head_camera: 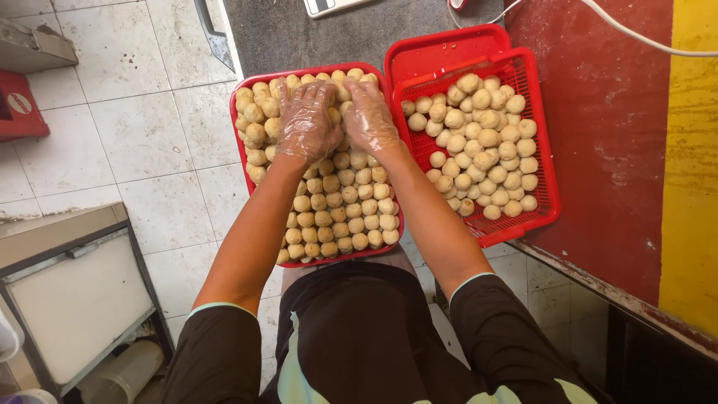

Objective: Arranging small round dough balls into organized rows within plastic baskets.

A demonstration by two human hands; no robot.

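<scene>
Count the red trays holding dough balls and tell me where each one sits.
2. One red tray lies under both gloved hands, left hand and right hand. The other, a slotted red tray, sits beside it on the right. None seems hidden.

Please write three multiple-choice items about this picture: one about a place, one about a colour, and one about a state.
1. Where do both hands rest?
A. on the balls in the left tray
B. in the slotted basket
C. on the floor

2. What colour is the slotted basket?
A. blue
B. red
C. white

3. How are the hands covered?
A. bare
B. cloth mitts
C. clear plastic gloves

Key: 1 A, the left hand and right hand lie on the balls in the left tray. 2 B, the slotted basket is red. 3 C, thin crinkled film covers both hands.
</scene>
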